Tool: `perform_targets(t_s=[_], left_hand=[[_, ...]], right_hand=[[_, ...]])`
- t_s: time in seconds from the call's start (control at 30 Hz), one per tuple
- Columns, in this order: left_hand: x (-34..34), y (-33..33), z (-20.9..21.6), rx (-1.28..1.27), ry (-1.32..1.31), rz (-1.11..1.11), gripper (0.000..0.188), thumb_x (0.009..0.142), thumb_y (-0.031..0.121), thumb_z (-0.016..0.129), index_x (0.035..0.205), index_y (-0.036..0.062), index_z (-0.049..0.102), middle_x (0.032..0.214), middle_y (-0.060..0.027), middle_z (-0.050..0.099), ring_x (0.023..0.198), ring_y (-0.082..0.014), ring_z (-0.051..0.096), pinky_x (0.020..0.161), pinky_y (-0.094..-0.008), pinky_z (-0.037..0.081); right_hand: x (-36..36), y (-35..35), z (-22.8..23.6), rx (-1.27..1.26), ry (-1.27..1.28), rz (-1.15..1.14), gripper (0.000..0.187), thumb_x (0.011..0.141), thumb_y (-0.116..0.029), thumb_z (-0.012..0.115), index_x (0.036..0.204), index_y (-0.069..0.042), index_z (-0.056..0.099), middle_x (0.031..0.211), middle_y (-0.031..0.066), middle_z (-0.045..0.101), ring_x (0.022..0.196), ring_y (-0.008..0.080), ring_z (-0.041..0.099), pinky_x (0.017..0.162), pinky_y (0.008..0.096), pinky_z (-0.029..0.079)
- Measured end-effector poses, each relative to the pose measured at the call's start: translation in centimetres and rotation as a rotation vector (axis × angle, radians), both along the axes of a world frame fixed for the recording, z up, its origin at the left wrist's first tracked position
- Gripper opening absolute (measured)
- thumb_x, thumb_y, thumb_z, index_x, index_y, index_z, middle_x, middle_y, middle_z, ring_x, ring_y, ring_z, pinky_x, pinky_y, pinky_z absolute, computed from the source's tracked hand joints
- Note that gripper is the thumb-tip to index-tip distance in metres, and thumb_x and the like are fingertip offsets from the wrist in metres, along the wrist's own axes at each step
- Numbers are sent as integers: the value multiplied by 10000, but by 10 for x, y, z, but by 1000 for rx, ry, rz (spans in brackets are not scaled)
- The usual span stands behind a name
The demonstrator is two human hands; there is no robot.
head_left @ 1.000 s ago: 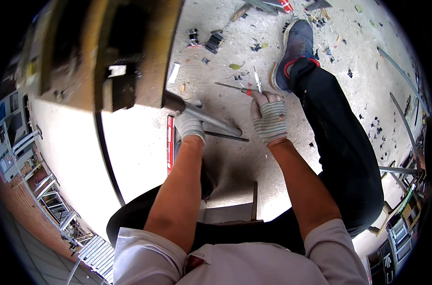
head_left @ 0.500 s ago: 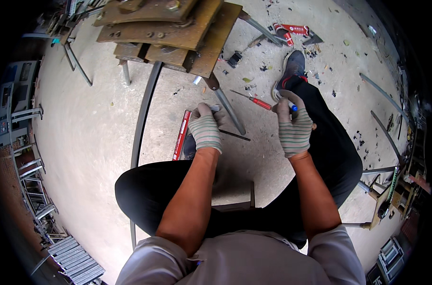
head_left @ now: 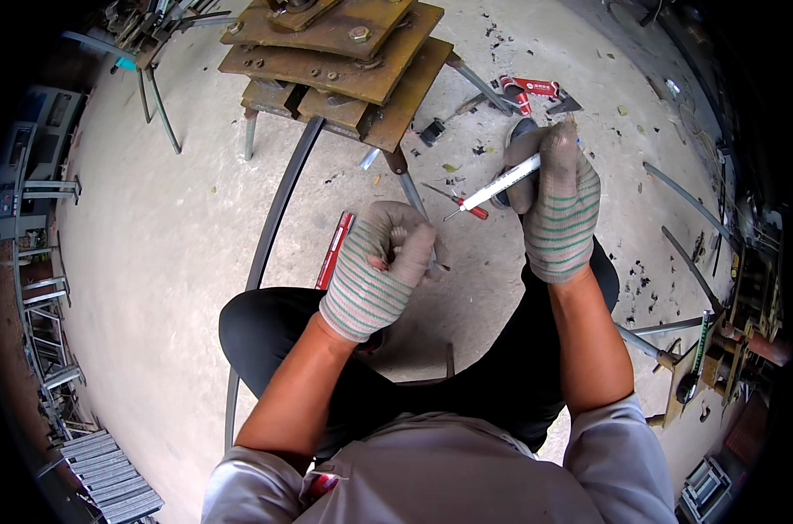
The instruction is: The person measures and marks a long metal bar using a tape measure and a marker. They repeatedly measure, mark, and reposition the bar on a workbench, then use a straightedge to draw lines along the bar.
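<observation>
Both my hands wear pale fingertip-stained gloves with green stripes. My right hand [head_left: 560, 205] grips a white marker pen [head_left: 503, 186], its thin dark tip slanting down and left toward my other hand. My left hand [head_left: 381, 266] is closed with curled fingers, the thumb pressed against them. Whatever it may hold is hidden behind the fingers. Beyond the pen's tip, a red-handled screwdriver [head_left: 477, 210] lies on the floor. A long red box [head_left: 335, 251] rests on the floor beside my left hand.
Ahead stands a rusty bolted plate fixture [head_left: 335, 79] on metal legs. A long dark bar [head_left: 278, 205] curves from it past my left knee. Red wrappers [head_left: 532, 87] and scraps litter the floor near my shoe. Metal stands [head_left: 693, 358] line the right, stacked metal strips [head_left: 113, 480] the lower left.
Both hands have risen closer to me. My right hand has turned the pen so its tip points down-left. My left hand has rotated, its fingers now curled toward the right.
</observation>
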State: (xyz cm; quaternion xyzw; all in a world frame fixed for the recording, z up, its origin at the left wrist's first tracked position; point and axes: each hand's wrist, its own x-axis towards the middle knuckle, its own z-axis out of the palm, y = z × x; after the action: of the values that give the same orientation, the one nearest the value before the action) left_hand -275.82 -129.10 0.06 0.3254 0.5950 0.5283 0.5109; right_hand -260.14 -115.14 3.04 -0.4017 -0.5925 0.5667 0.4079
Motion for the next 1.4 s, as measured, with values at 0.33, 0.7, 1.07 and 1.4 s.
perform_targets(t_s=[0.33, 0.7, 1.07, 1.4], left_hand=[[-12, 1, -7, 45, 264, -103, 240, 972, 125, 710, 1149, 23, 583, 887, -46, 695, 788, -88, 646, 711, -235, 522], [-17, 10, -1, 6, 313, -152, 227, 975, 137, 703, 1148, 9, 632, 884, -52, 692, 809, -117, 649, 755, -260, 523], [-11, 10, -13, -35, 281, -82, 174, 1007, 159, 667, 1051, -9, 657, 812, -7, 679, 713, -70, 593, 666, -234, 492], [-16, 31, -27, -221, 897, -318, 216, 997, 189, 655, 1064, -17, 662, 842, -220, 712, 783, -318, 720, 717, -390, 546]], right_hand=[[-17, 13, -11, 9, 21, 25, 575, 1064, -538, 477, 821, -45, 644, 636, -12, 542, 522, 56, 460, 495, 234, 358], [-28, 11, -28, 51, -116, 163, 490, 1072, -464, 489, 867, -54, 662, 675, 1, 582, 592, 93, 524, 579, 277, 435], [-47, -10, -68, 276, -170, -1, 561, 1091, -466, 401, 809, -25, 603, 635, 43, 541, 579, 152, 514, 560, 337, 434], [-60, -25, -140, -197, -255, -260, 475, 1050, -400, 487, 903, 24, 642, 730, 132, 634, 693, 248, 605, 661, 387, 473]])
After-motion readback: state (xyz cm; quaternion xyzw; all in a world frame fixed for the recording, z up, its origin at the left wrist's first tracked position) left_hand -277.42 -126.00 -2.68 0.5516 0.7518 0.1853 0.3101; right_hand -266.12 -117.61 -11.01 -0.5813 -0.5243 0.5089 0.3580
